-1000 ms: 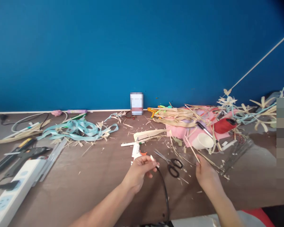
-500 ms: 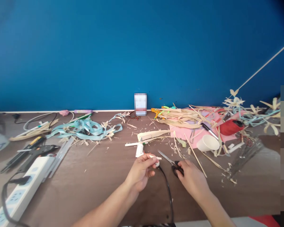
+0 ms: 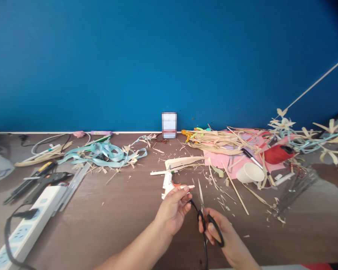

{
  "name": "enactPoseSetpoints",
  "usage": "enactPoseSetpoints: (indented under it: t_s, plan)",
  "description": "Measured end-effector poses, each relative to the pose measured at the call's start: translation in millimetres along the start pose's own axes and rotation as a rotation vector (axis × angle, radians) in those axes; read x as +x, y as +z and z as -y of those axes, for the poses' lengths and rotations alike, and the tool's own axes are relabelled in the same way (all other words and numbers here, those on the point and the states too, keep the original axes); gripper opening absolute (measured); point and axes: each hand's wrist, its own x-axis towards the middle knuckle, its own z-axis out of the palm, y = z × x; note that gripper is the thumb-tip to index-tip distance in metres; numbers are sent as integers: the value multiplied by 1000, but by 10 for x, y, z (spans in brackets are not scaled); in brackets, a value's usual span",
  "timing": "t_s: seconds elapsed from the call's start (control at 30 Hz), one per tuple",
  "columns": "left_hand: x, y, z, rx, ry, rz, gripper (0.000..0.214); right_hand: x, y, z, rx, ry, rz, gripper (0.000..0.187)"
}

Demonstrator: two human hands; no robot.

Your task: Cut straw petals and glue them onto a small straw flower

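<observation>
My left hand (image 3: pixel 174 206) pinches a small pale strip (image 3: pixel 190 186) between thumb and fingertips, low over the middle of the table. Just right of it, my right hand (image 3: pixel 218 228) grips a pair of scissors (image 3: pixel 201 200) by the black handles. The blades are parted and point away from me, their tips close to the strip's end. Behind my left hand lies a white glue gun (image 3: pixel 166 184) with an orange trigger; a black cord runs toward me beneath the scissors.
Pale straw strips (image 3: pixel 222 140) lie on pink paper (image 3: pixel 214 159) at the right, near a paper cup (image 3: pixel 250 172) and a red spool (image 3: pixel 278 153). Light blue ribbon (image 3: pixel 101 153) is heaped on the left. A power strip (image 3: pixel 25 232) and a dark glue gun (image 3: pixel 46 183) sit at the near left.
My right hand has picked up the scissors from beside it, moved nearer to me and opened the blades near the pale strip. My left hand has shifted slightly right, still pinching the strip.
</observation>
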Motion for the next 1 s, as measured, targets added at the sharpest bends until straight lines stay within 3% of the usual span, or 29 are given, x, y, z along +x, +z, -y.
enactPoseSetpoints:
  t_s: [0.2, 1.0]
  plan:
    - [-36, 45, 63, -14, -46, -16, 5, 6, 139, 102, -99, -13, -78, 52]
    - [-16, 52, 153, -17, -88, 23, 4, -9, 90, -25, -46, 30, -181, 49]
